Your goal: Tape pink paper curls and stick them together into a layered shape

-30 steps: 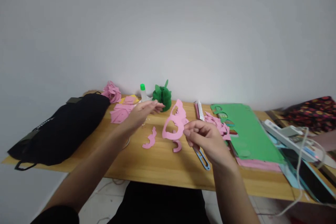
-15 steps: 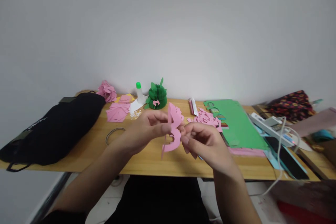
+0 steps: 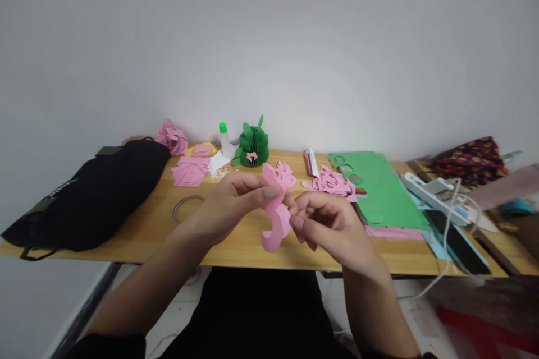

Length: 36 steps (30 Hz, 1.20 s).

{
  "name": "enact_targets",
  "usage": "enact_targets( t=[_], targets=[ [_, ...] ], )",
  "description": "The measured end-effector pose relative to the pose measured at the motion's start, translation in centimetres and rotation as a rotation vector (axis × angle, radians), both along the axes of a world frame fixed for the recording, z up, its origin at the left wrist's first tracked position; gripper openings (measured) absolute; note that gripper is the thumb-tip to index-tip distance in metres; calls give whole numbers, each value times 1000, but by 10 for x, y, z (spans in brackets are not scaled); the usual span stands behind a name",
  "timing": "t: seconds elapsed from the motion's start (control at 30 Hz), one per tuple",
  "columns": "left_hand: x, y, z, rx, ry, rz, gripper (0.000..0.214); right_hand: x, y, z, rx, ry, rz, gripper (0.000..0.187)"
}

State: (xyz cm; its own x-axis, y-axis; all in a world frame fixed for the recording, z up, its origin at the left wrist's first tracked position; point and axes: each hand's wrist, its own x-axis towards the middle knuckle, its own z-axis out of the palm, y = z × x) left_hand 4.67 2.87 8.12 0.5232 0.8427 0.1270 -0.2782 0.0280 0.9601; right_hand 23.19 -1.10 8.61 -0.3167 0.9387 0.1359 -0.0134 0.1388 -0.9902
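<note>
Pink paper cutout (image 3: 278, 230) raised above wooden table (image 3: 240, 249), left hand (image 3: 236, 205) pinching it thumb-to-fingers, right hand (image 3: 326, 224) fingertips nearly together at its edge (pinch or mere contact, cannot tell); light pressure should best spare narrow curves from creasing.

You cannot read any full word here with certainty. On the black bag (image 3: 105, 196) at your left there stands one short line of white lettering (image 3: 63, 187), but it is slanted and too small, so its letters stay unclear for you. Toward the back, slightly right of the middle, the narrow packet (image 3: 311, 163) perhaps carries some print also, too blurred to read.
</note>
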Motion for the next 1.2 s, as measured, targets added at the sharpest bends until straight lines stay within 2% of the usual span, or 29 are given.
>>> enact_targets(
  t=[0.27,0.4,0.6,0.73,0.83,0.97,1.1,1.2],
  targets=[
    [5,-2,6,12,117,127,27,2,-1,-6,-36,26,-32,8],
    [7,0,8,52,149,138,34,3,-2,-16,-75,78,-41,15],
    [11,1,7,19,152,176,33,6,-3,-25,-71,122,-51,30],
    [14,2,5,59,193,268,28,1,-3,-28,-33,153,-57,35],
    [16,2,3,138,215,351,24,-8,-4,-28,-26,113,-131,36],
    [18,2,2,207,220,379,23,-19,-4,-27,-33,-3,-241,31],
    [19,3,0,213,242,382,29,-22,-4,-26,-6,-66,-301,24],
    [18,6,-2,163,232,351,30,-21,-2,-26,11,-51,-286,22]
  ],
)
